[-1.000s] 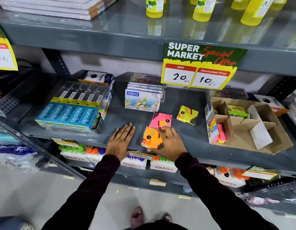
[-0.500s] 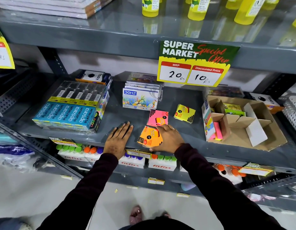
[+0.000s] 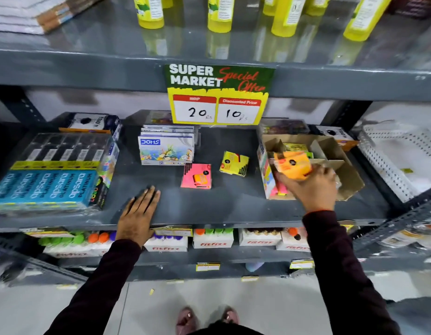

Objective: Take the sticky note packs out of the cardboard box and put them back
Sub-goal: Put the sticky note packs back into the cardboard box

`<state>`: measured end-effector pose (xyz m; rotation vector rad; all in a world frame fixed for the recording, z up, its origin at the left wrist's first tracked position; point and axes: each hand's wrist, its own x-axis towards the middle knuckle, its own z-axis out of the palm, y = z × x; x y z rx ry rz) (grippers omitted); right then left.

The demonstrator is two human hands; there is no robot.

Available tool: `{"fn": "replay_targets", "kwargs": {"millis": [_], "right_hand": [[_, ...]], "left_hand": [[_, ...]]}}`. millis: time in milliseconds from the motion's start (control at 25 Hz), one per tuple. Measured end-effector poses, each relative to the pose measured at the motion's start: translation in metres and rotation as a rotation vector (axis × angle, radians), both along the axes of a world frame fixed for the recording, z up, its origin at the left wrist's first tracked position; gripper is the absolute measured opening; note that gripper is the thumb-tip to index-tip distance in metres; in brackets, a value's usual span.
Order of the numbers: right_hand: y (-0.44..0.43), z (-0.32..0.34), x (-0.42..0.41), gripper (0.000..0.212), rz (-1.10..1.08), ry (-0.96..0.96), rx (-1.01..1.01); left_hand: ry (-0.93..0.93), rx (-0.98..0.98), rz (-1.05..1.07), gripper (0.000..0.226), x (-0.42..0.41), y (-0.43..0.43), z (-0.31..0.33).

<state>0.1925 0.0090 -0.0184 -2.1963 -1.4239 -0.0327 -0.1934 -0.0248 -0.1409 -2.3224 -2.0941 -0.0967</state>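
Return phase in hand. Right hand (image 3: pixel 313 187) grips the orange sticky note pack (image 3: pixel 293 166) over the cardboard box (image 3: pixel 350 176), at 3 o'clock. Left hand (image 3: pixel 139 213) lies flat, fingers spread, holding nothing. Pink pack (image 3: pixel 196 176) and yellow pack (image 3: pixel 233 163) remain at centre. Next move calls for seating the orange pack in a free compartment.

Left hand (image 3: pixel 137 215) flat, palm down, fingers (image 3: pixel 150 197) straight and close together, wrist low, forearm in dark sleeve reaching forward. Right hand (image 3: pixel 311 187) raised, stretched out to the right, fingers (image 3: pixel 329 171) curled in a grasp, dark-sleeved arm extended.
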Motion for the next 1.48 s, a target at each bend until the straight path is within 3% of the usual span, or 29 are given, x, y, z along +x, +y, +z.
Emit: {"fn": "replay_targets", "kwargs": {"millis": [80, 160, 240, 320, 520, 800, 960, 1080, 1160, 1240, 1360, 1480], "right_hand": [[0.005, -0.008, 0.035, 0.092, -0.126, 0.108, -0.129], [0.019, -0.021, 0.056, 0.076, -0.095, 0.325, -0.243], [0.032, -0.033, 0.062, 0.057, -0.024, 0.527, -0.247], [0.042, -0.041, 0.062, 0.059, -0.046, 0.582, -0.242], [0.051, -0.068, 0.055, 0.061, -0.111, 0.352, -0.361], [0.037, -0.077, 0.036, 0.055, -0.054, 0.139, -0.279], [0.039, -0.049, 0.010, 0.041, -0.037, 0.111, 0.009], [0.042, -0.031, -0.052, 0.033, 0.190, 0.209, 0.141], [0.049, -0.033, -0.099, 0.044, 0.516, 0.246, -0.060], [0.064, -0.038, -0.133, 0.074, 0.775, 0.164, -0.391], [0.093, -0.042, -0.157, 0.099, 0.878, 0.021, -0.646], [0.104, -0.043, -0.164, 0.088, 0.876, -0.165, -0.650]], "left_hand": [[-0.006, -0.027, 0.006, 0.105, 0.000, 0.000, 0.002], [0.001, -0.037, 0.013, 0.105, 0.001, 0.000, 0.003], [0.011, -0.054, 0.020, 0.107, 0.001, 0.000, 0.003], [0.010, -0.068, 0.024, 0.109, 0.002, 0.000, 0.004], [0.023, -0.078, 0.029, 0.113, 0.001, 0.001, 0.004], [0.026, -0.070, 0.028, 0.111, 0.002, 0.001, 0.002], [0.029, -0.035, 0.023, 0.103, 0.003, 0.001, 0.002], [0.035, -0.013, 0.021, 0.103, 0.003, 0.000, 0.001], [0.015, 0.017, 0.014, 0.101, 0.003, -0.001, 0.002], [0.002, 0.025, 0.013, 0.099, 0.004, 0.000, 0.003], [-0.049, 0.023, 0.005, 0.093, 0.006, -0.001, 0.006], [-0.071, 0.005, 0.006, 0.090, 0.005, -0.001, 0.008]]}}
